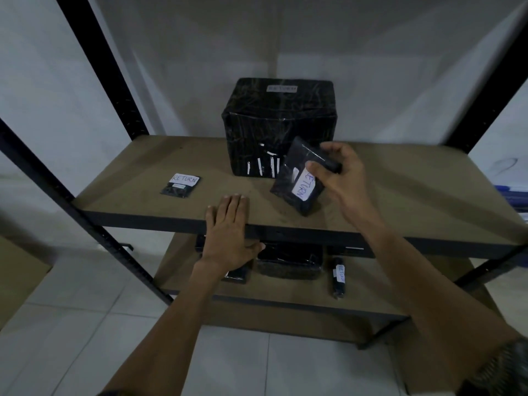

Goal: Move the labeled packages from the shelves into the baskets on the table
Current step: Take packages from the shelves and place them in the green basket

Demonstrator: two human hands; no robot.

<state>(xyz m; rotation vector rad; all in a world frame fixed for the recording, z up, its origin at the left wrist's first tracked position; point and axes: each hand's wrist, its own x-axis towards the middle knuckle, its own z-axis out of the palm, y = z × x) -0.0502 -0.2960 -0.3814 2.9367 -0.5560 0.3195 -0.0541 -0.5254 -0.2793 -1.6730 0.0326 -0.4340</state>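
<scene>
The right hand grips a black packet labelled RETURN, tilted just above the upper shelf in front of a large black box. The left hand lies flat and relaxed on the shelf's front edge, near a small flat packet. More dark packages, apparently three, sit on the lower shelf.

shelf board, frame centre: brown fibreboard, matt, slightly rough; rack uprights, upper left: black metal, matt, perforated; large package: black plastic wrap, glossy, wrinkled; pouch right of centre and small packet at left: smooth glossy black plastic, white paper labels; floor tiles, lower left: pale, slight sheen
</scene>
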